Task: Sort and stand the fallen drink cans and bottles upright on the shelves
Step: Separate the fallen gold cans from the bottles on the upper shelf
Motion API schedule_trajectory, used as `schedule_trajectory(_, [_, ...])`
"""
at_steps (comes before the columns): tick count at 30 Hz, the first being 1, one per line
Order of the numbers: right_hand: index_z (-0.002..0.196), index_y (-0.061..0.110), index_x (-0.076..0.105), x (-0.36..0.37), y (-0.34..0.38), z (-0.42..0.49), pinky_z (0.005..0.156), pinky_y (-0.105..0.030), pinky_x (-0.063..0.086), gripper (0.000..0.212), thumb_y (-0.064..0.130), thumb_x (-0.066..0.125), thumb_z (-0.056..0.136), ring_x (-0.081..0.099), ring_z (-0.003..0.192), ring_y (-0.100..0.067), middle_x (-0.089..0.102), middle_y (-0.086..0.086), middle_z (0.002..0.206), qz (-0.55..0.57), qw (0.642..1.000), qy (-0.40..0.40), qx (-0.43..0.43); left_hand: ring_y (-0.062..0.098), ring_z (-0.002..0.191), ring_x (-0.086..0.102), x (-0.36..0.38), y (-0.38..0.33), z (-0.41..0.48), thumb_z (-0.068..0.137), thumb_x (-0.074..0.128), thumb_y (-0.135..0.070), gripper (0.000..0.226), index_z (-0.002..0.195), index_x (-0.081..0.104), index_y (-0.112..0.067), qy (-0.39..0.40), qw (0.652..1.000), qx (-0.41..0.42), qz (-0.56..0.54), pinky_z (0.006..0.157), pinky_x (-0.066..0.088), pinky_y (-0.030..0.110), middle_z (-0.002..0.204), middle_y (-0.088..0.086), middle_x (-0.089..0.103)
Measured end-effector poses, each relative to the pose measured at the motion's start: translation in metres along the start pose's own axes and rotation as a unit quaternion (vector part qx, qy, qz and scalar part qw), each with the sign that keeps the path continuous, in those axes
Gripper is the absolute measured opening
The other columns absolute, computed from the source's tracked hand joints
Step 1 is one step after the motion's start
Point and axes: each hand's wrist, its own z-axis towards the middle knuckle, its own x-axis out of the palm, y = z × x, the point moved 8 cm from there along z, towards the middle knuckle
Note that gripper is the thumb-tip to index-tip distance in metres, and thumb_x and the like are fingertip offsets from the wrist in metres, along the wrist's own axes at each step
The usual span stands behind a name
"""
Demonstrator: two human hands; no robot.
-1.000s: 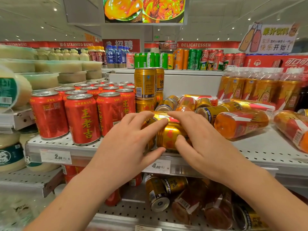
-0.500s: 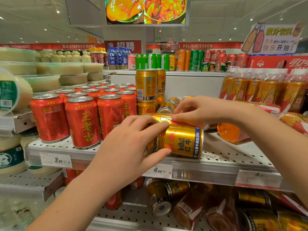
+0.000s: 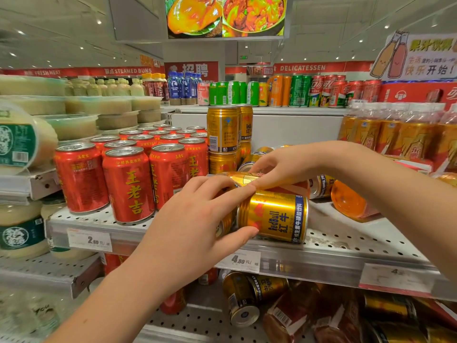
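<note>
Hands split: left hand (image 3: pixel 197 219) grips the fallen gold can (image 3: pixel 274 215), right hand (image 3: pixel 291 164) now pinches a second can (image 3: pixel 238 179) behind, so both can stand up next.

Overhead: lit food-photo screen (image 3: pixel 225 16). Behind: red wall banner (image 3: pixel 301 68) reading DELICATESSEN, STEAMED BUNS. Top right: paper sign with cartoon juice bottles (image 3: pixel 418 56). Left: stacked clear plastic tubs of pale food (image 3: pixel 71 125), green-labelled round tubs (image 3: pixel 21 233) below. White price tags: 2.80 (image 3: pixel 89 240), 4.80 (image 3: pixel 243 260).

Curled left grip (image 3: pixel 197 219) clasps; right grip (image 3: pixel 284 164) apparently pinches, fingers bent.
</note>
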Motion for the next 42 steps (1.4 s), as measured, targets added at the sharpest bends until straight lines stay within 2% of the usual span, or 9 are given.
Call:
schedule_trajectory(8, [0.128,0.041,0.053,-0.004,-0.009,-0.009,0.069,-0.021,0.051,0.068,0.076,0.064,0.071,0.057,0.092,-0.001,0.052,0.025,0.099,0.017,0.991,-0.127,-0.025,0.013,0.126,0.048,0.0,0.002,0.0,0.092,0.052,-0.067,0.061,0.148,0.049,-0.042,0.001,1.0,-0.01,0.001,0.091,0.042,0.023,0.138,-0.014,0.054])
schedule_trajectory(10, [0.129,0.04,0.05,-0.003,-0.01,-0.009,0.069,-0.021,0.05,0.07,0.078,0.062,0.071,0.057,0.091,-0.003,0.051,0.023,0.098,0.012,0.993,-0.118,-0.008,0.012,0.126,0.047,0.0,0.002,0.0,0.092,0.052,-0.066,0.061,0.148,0.048,-0.043,0.005,1.0,-0.009,-0.001,0.091,0.041,0.022,0.138,-0.015,0.053])
schedule_trajectory(16, [0.134,0.035,0.051,0.002,-0.01,0.003,0.094,-0.038,0.053,0.075,0.086,0.045,0.079,0.058,0.108,-0.016,0.055,0.008,0.123,-0.054,0.997,-0.014,0.052,0.011,0.126,0.047,-0.001,0.0,0.001,0.091,0.053,-0.066,0.062,0.147,0.052,-0.039,0.009,1.0,-0.013,0.003,0.091,0.04,0.022,0.137,-0.014,0.055])
schedule_trajectory(21, [0.11,0.031,0.064,0.0,-0.008,0.008,0.079,-0.032,0.055,0.074,0.09,0.046,0.069,0.066,0.093,-0.01,0.067,0.01,0.104,-0.067,0.997,-0.002,0.049,0.009,0.127,0.044,-0.001,0.0,0.002,0.092,0.051,-0.068,0.063,0.15,0.046,-0.043,0.021,1.0,-0.01,0.008,0.092,0.045,0.024,0.139,-0.016,0.052])
schedule_trajectory(25, [0.093,0.025,0.066,-0.003,-0.001,0.008,0.063,-0.029,0.048,0.065,0.084,0.05,0.071,0.064,0.081,-0.012,0.067,0.006,0.09,-0.084,0.994,-0.069,-0.007,0.007,0.129,0.042,-0.001,-0.001,0.002,0.093,0.049,-0.07,0.064,0.152,0.04,-0.047,0.017,1.0,-0.005,0.013,0.094,0.045,0.024,0.14,-0.018,0.049])
schedule_trajectory(30, [0.114,0.037,0.054,-0.018,-0.001,-0.009,0.068,-0.028,0.054,0.083,0.093,0.058,0.053,0.061,0.088,-0.005,0.061,0.014,0.101,0.026,0.982,-0.188,-0.014,0.009,0.126,0.046,0.0,0.0,0.002,0.092,0.05,-0.069,0.063,0.148,0.048,-0.041,0.01,1.0,-0.002,0.021,0.09,0.042,0.021,0.138,-0.018,0.052])
schedule_trajectory(32, [0.114,0.037,0.052,-0.032,0.0,-0.023,0.062,-0.025,0.052,0.085,0.091,0.06,0.049,0.063,0.085,-0.003,0.061,0.016,0.101,0.075,0.969,-0.234,-0.028,0.009,0.126,0.046,0.001,0.001,0.004,0.092,0.049,-0.069,0.062,0.148,0.049,-0.041,0.006,1.0,0.0,0.016,0.089,0.045,0.023,0.137,-0.018,0.052])
schedule_trajectory(38, [0.122,0.039,0.047,-0.063,-0.015,-0.071,0.047,-0.012,0.044,0.077,0.081,0.067,0.061,0.058,0.083,0.0,0.05,0.023,0.099,0.089,0.934,-0.345,-0.02,0.014,0.125,0.049,0.01,-0.002,0.013,0.091,0.054,-0.067,0.064,0.148,0.05,-0.037,-0.001,1.0,-0.007,0.015,0.093,0.051,0.032,0.137,-0.013,0.054])
schedule_trajectory(42, [0.121,0.042,0.048,-0.063,-0.037,-0.102,0.057,-0.021,0.044,0.075,0.082,0.066,0.06,0.056,0.082,0.002,0.049,0.025,0.098,0.098,0.911,-0.401,-0.004,0.016,0.122,0.049,0.021,0.0,0.028,0.091,0.054,-0.066,0.063,0.147,0.051,-0.037,0.0,0.999,-0.022,0.035,0.092,0.051,0.035,0.135,-0.011,0.055])
